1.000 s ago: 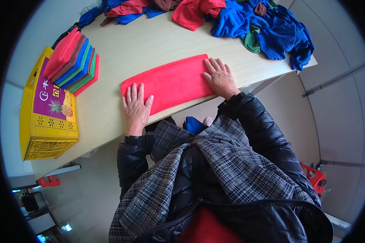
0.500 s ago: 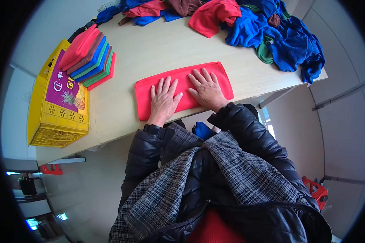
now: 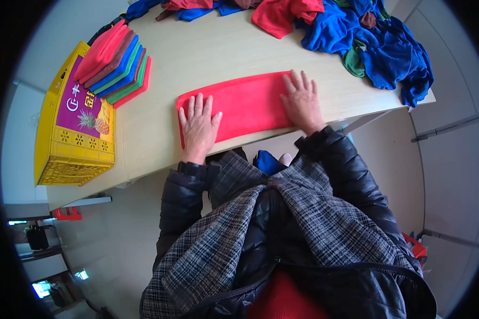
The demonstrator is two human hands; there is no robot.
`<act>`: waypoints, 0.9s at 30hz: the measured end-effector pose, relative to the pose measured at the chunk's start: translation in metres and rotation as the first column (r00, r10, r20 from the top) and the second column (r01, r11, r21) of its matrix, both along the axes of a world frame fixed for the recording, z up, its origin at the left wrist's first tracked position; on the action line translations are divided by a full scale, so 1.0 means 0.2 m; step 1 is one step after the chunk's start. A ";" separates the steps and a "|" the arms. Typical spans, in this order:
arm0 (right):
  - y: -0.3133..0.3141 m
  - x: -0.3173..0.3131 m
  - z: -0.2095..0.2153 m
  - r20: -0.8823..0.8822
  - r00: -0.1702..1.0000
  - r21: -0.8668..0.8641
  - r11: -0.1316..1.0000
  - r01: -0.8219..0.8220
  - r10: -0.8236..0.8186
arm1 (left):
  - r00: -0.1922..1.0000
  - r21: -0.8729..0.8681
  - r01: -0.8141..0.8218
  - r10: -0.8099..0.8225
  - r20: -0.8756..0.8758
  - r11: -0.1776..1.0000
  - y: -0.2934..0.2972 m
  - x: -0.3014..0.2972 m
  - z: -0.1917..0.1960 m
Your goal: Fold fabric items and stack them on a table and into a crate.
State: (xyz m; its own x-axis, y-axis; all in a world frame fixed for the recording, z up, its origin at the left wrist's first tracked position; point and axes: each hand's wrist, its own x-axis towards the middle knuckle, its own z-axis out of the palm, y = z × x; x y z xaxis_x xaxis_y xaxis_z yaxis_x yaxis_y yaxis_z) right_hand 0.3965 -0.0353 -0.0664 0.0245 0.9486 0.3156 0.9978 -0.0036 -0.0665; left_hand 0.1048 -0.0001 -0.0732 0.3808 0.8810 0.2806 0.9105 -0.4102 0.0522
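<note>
Red cloth (image 3: 253, 106): one, flat, long rectangle, lying on the pale table (image 3: 213, 58) along its near edge; landmark for all entries below.

Left hand (image 3: 200, 127): bare, palm down on the left end of the red cloth; fingers extended and slightly spread, pressing on the fabric and gripping nothing.

Right hand (image 3: 305, 106): bare, palm down at the right end of the red cloth; fingers straight and a little apart, thumb out toward the middle, nothing grasped.

Sleeves (image 3: 351, 170): black, quilted, reaching in from the near side of the red cloth; checked garment (image 3: 213, 239) between them.

Stack of folded cloths (image 3: 114, 66): red, brown, blue and green layers, to the left of and beyond the red cloth.

Crate (image 3: 82, 154): yellow plastic, purple panel with a pineapple picture, well to the left of the red cloth, beside the stack.

Heap of crumpled cloths (image 3: 375, 48): mostly blue, with red, green and brown pieces, beyond and to the right of the red cloth.

Blue item (image 3: 269, 162): below the near edge of the red cloth, kind unclear.
</note>
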 end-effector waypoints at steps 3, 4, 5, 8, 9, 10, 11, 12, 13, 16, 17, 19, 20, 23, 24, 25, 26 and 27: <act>-0.03 -0.22 0.02 -0.017 0.998 0.035 0.997 -0.064 0.064 | 0.999 -0.006 0.046 -0.046 -0.001 0.999 -0.08 0.19 0.05; -0.04 -0.29 0.02 -0.088 0.987 0.045 0.990 -0.132 0.135 | 0.997 -0.048 0.082 -0.082 -0.001 0.995 -0.10 0.25 0.06; -0.05 -0.34 0.02 -0.084 0.988 0.050 0.991 -0.127 0.131 | 0.996 -0.042 0.087 -0.087 0.002 0.995 -0.12 0.27 0.04; -0.08 -0.42 -0.03 -0.116 0.977 -0.011 0.983 -0.181 0.178 | 0.991 -0.003 0.108 -0.107 0.078 0.994 -0.15 0.29 -0.06; -0.09 -0.41 -0.04 -0.118 0.978 -0.015 0.984 -0.175 0.172 | 0.991 -0.008 0.113 -0.112 0.076 0.994 -0.16 0.28 -0.06; -0.10 -0.38 -0.05 -0.112 0.980 0.004 0.986 -0.167 0.166 | 0.994 -0.022 0.083 -0.081 0.068 0.996 -0.16 0.26 -0.06; -0.10 -0.34 -0.06 -0.106 0.981 0.026 0.987 -0.158 0.160 | 0.997 -0.032 0.052 -0.050 0.060 0.998 -0.15 0.23 -0.05; -0.10 -0.31 -0.06 -0.098 0.983 0.048 0.988 -0.150 0.154 | 0.998 -0.043 0.022 -0.020 0.052 0.999 -0.15 0.20 -0.05; -0.11 -0.27 -0.07 -0.099 0.984 0.045 0.989 -0.144 0.148 | 0.998 -0.046 0.028 -0.025 0.051 0.999 -0.14 0.16 -0.05; -0.15 -0.14 -0.09 -0.102 0.993 0.076 0.996 -0.054 0.061 | 0.998 0.016 -0.048 0.047 0.029 0.999 -0.13 0.04 -0.09; -0.17 -0.11 -0.10 -0.101 0.993 0.073 0.996 -0.050 0.057 | 0.999 0.013 -0.044 0.043 0.030 0.999 -0.12 -0.01 -0.10; -0.19 -0.04 -0.11 -0.118 0.993 0.069 0.997 0.028 -0.020 | 0.992 0.018 -0.128 0.128 0.012 0.992 -0.11 -0.10 -0.12; -0.20 -0.01 -0.11 -0.126 0.990 0.067 0.996 0.066 -0.057 | 0.985 0.023 -0.170 0.170 0.004 0.985 -0.11 -0.15 -0.13; -0.22 0.10 -0.11 -0.118 0.984 0.052 0.989 0.141 -0.135 | 0.975 0.013 -0.220 0.220 -0.008 0.975 -0.11 -0.22 -0.11; -0.23 0.12 -0.11 -0.117 0.979 0.044 0.984 0.174 -0.168 | 0.968 0.009 -0.250 0.251 -0.017 0.968 -0.12 -0.25 -0.10; -0.24 0.15 -0.11 -0.120 0.978 0.043 0.984 0.174 -0.168 | 0.968 0.009 -0.250 0.250 -0.020 0.968 -0.12 -0.27 -0.09; -0.24 0.18 -0.10 -0.072 0.980 0.054 0.980 0.192 -0.188 | 0.961 -0.009 -0.278 0.278 0.008 0.961 -0.12 -0.28 -0.08; -0.25 0.21 -0.08 -0.025 0.978 0.066 0.976 0.209 -0.208 | 0.952 -0.027 -0.305 0.306 0.035 0.952 -0.12 -0.29 -0.06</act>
